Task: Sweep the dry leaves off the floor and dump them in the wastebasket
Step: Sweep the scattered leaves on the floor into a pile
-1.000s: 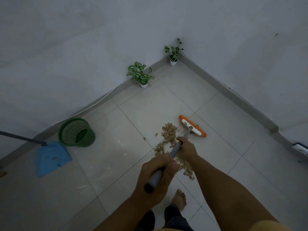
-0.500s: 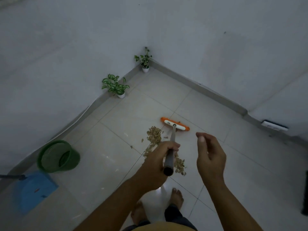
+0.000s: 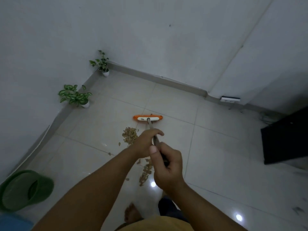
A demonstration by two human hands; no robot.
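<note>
Broom handle gripped near top by right hand, fingers curled round it; lower down gripped by left hand. Dry leaves strewn on floor beneath hands. Orange broom head set on floor beyond. Green wastebasket seen far left.

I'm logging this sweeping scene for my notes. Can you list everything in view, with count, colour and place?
broom: one, orange and white head, grey handle, floor centre
dry leaves: scattered pile, tan, near side of broom head
wastebasket: one, green, lower left
dustpan: one, blue, bottom-left corner
potted plants: two, green, white pots, along left wall
black object: one, right edge
wall socket: one, white, right skirting
bare foot: one, bottom centre
hands: left hand and right hand both grip the handle
</note>
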